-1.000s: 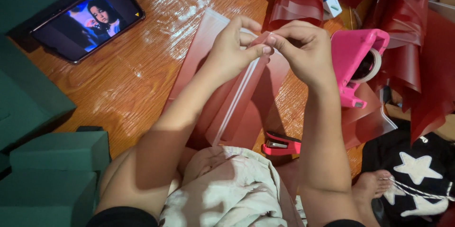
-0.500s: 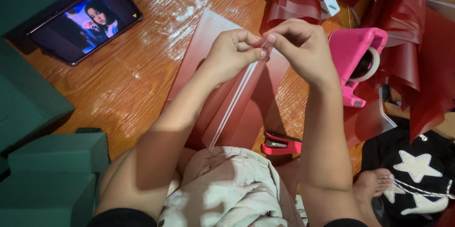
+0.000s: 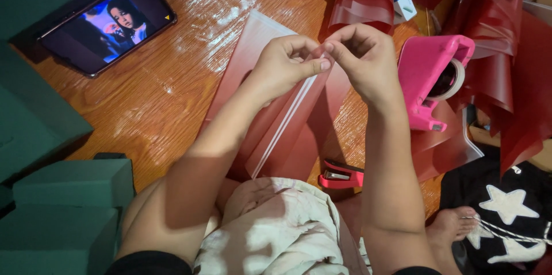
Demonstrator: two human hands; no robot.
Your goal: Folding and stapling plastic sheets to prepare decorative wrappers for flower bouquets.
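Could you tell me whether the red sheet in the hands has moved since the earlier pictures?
Yes. The red sheet has swung slightly, its top edge nearer the pink tape dispenser.

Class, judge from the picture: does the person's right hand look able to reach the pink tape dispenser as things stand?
Probably yes. The pink tape dispenser stands just beside the right hand with nothing between them, though that hand and the left hand are both pinching the red sheet.

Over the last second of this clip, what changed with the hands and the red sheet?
Little moved: the left hand and right hand keep pinching the top edge of the translucent red plastic sheet, fingertips drawn slightly closer together. The pink tape dispenser, red stapler and phone stayed put.
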